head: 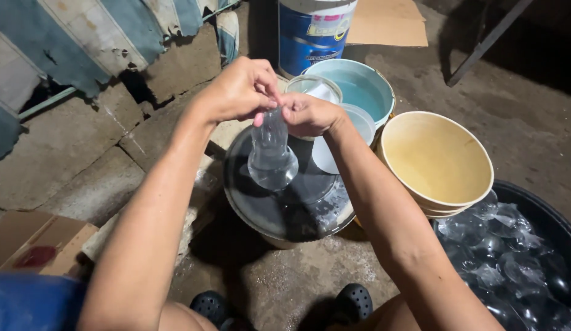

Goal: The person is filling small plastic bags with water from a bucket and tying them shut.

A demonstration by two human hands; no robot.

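A small clear plastic bag [272,158] filled with water hangs above a dark round lid [261,208]. My left hand [236,89] pinches the bag's twisted neck from the left. My right hand [310,113] grips the same neck from the right, fingertips touching the left hand's. The bag's rounded bottom hangs free, a little above the lid. The lid covers a pale bucket [279,240] and is wet.
A tan bowl [437,160] stands at the right, a light blue basin [362,86] behind it, and a blue-and-white paint bucket [313,30] at the back. A black tub [543,224] at lower right holds several filled clear bags [500,257]. Cardboard [34,242] lies lower left. My black sandals [353,301] rest on the concrete floor.
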